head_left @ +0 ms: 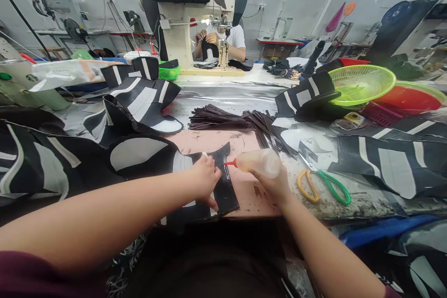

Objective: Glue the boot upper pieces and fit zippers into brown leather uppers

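My right hand [277,184] is closed round a translucent squeeze bottle [260,162], tipped sideways with its red nozzle pointing left. The nozzle tip touches or nearly touches the right edge of a black boot-upper piece [223,186] with white patches. A shiny wet line runs along that edge. My left hand [204,179] grips and presses the same piece, fingers curled over it and thumb toward the near edge. Beneath the piece's right end lies a pink board [251,205]. The rest of the piece stretches left past my forearm.
Scissors [321,179] with one yellow and one green handle lie right of the board. Dark strips [223,117] are heaped behind it. More black pieces [136,102] stand at left and right. A green basket [363,84] sits far right. Behind a sewing machine [181,32], a person handles a dark piece.
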A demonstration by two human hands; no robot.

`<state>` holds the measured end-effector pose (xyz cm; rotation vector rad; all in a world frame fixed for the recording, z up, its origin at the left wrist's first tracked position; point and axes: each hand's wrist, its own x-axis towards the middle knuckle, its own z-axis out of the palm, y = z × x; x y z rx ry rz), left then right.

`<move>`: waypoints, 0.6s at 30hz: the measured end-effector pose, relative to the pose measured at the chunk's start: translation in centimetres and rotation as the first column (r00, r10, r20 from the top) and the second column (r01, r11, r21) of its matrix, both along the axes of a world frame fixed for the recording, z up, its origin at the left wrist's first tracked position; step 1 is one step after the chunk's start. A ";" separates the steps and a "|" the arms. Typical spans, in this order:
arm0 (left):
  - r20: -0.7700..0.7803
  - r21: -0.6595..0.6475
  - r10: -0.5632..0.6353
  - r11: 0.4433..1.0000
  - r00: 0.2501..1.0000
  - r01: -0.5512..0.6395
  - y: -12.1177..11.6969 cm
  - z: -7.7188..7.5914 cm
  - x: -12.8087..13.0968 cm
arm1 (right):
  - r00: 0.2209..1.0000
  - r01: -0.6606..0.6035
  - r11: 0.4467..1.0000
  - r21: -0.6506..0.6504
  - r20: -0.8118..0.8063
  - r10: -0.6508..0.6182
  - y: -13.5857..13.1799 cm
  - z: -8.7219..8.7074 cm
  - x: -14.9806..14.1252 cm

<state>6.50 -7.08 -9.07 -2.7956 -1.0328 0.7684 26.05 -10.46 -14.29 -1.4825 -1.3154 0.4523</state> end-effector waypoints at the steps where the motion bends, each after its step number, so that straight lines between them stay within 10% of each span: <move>1: 0.014 -0.001 0.000 1.000 1.000 0.000 0.0 0.0 0.0 | 1.000 0.007 1.000 0.008 0.011 -0.008 0.4 0.1 -0.1; 11: -0.050 -0.014 -0.022 1.000 0.999 0.021 -0.4 0.8 0.0 | 0.933 0.038 0.974 0.222 0.340 -0.113 2.2 -2.0 1.2; 18: 0.025 0.010 -0.092 0.996 0.995 0.091 1.1 0.9 -1.3 | 0.727 -0.102 0.931 0.352 0.665 -0.172 -0.7 1.6 5.9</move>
